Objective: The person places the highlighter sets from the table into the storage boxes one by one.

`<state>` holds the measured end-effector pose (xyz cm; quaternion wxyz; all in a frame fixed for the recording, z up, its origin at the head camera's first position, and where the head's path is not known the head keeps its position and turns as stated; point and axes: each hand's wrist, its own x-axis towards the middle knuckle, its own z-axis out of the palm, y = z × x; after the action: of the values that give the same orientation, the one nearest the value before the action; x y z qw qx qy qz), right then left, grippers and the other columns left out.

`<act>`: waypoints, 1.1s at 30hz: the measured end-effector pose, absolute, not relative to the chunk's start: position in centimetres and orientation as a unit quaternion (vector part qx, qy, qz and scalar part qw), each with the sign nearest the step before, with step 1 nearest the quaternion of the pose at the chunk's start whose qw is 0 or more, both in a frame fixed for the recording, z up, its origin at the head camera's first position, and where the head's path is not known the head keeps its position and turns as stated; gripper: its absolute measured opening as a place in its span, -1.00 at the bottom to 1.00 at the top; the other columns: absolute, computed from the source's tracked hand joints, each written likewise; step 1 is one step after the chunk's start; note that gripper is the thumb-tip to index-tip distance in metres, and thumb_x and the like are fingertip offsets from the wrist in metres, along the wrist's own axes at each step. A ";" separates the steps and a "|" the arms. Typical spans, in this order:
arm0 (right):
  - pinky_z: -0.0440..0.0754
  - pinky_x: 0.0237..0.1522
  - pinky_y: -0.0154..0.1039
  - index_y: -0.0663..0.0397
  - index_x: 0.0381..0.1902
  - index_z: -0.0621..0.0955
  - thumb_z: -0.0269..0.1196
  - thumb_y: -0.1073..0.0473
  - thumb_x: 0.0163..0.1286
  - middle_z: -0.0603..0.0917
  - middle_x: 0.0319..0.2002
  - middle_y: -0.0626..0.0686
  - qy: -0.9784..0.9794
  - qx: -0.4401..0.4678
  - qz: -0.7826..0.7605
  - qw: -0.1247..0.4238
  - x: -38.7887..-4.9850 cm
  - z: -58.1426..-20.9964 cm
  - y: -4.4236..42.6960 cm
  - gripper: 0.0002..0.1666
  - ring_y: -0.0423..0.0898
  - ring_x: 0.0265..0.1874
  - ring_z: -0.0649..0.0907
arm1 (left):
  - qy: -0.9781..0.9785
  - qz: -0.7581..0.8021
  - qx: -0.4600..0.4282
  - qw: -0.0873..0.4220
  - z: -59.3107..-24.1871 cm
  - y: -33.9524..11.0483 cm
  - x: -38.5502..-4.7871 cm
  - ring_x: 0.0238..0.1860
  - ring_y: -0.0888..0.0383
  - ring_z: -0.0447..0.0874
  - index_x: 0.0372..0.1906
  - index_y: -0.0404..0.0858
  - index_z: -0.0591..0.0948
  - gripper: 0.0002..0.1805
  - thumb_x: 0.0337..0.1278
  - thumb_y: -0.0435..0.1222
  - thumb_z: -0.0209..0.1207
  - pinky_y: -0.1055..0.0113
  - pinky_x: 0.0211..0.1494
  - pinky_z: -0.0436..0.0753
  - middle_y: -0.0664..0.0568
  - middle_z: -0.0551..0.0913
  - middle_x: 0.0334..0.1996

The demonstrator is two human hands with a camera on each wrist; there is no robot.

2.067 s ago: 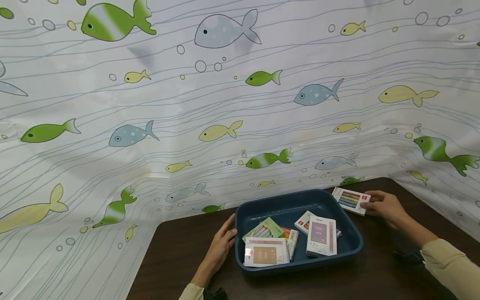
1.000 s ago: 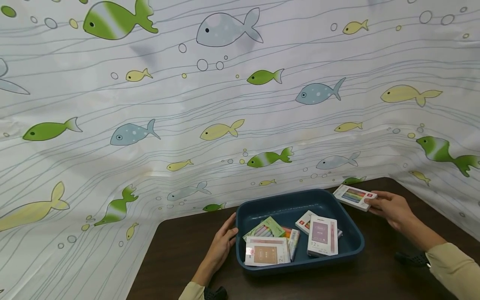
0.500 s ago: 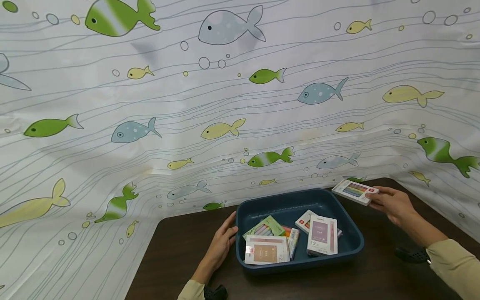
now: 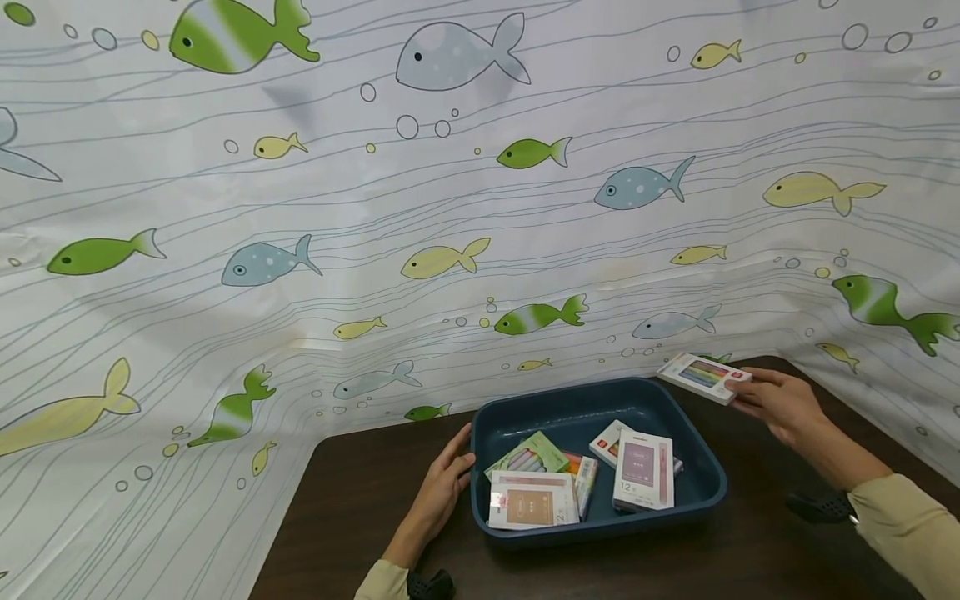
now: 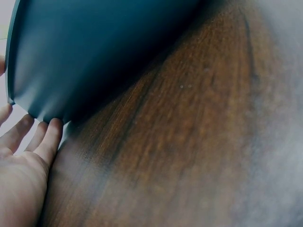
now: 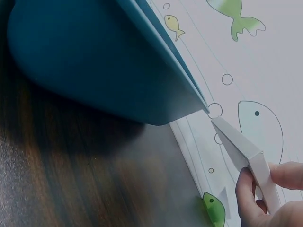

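Note:
My left hand rests against the left side of a dark blue tray, its fingers fairly straight. In the left wrist view the fingertips touch the tray's outer wall. At the back right, my right hand pinches the right end of a white crayon box, whose window shows a row of coloured sticks. That box is held up, tilted, just beyond the tray's back right corner. In the right wrist view, thumb and fingers pinch the white box near the tray's rim.
Inside the tray lie several boxes: a green one, a white one with a brown label, an orange-and-white one, and a purple-labelled box over another crayon box. A fish-patterned sheet stands behind the dark wooden table.
My right hand has raised the crayon box off the table, first a little rightward, then back left and up, tilting it. The left hand and tray have stayed put.

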<state>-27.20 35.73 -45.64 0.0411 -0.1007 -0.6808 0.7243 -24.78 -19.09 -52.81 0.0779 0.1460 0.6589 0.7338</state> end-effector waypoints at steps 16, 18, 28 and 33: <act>0.51 0.12 0.07 0.47 0.56 0.01 0.43 0.29 0.33 0.37 0.12 0.35 -0.668 -0.087 0.738 0.029 -27.3 -45.5 35.1 0.10 -0.23 -0.34 0.72 | 0.664 0.729 0.150 0.076 -52.9 -19.3 -24.9 0.50 -0.14 0.15 0.64 -0.05 0.11 -0.32 0.58 -0.20 0.04 -0.10 0.43 0.27 -0.08 -0.03 0.60; 0.51 0.12 0.08 0.47 0.56 0.00 0.43 0.29 0.34 0.39 0.09 0.32 -0.670 -0.085 0.737 0.027 -27.4 -45.4 35.0 0.10 -0.23 -0.34 0.72 | 0.662 0.730 0.149 0.076 -52.9 -19.3 -24.8 0.51 -0.14 0.13 0.64 -0.05 0.11 -0.32 0.57 -0.20 0.04 -0.11 0.43 0.25 -0.08 -0.03 0.60; 0.53 0.13 0.08 0.48 0.57 -0.05 0.36 0.29 0.42 0.29 0.24 0.42 -0.686 -0.062 0.725 0.007 -27.5 -45.4 34.4 0.05 -0.27 -0.30 0.70 | 0.659 0.732 0.157 0.080 -52.9 -19.2 -24.6 0.53 -0.12 0.06 0.65 -0.04 0.09 -0.31 0.57 -0.19 0.05 -0.13 0.45 0.20 -0.06 -0.07 0.61; 0.54 0.13 0.08 0.49 0.56 -0.06 0.33 0.27 0.44 0.28 0.25 0.42 -0.696 -0.045 0.716 0.005 -27.7 -45.3 34.0 0.04 -0.27 -0.27 0.68 | 0.660 0.730 0.157 0.079 -52.8 -19.2 -24.7 0.54 -0.12 0.04 0.65 -0.04 0.09 -0.31 0.57 -0.19 0.05 -0.14 0.45 0.20 -0.07 -0.08 0.61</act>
<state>-27.67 33.97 -45.33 0.0048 -0.0449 -0.6963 0.7163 -24.66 -19.21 -52.83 0.0790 0.1566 0.6601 0.7304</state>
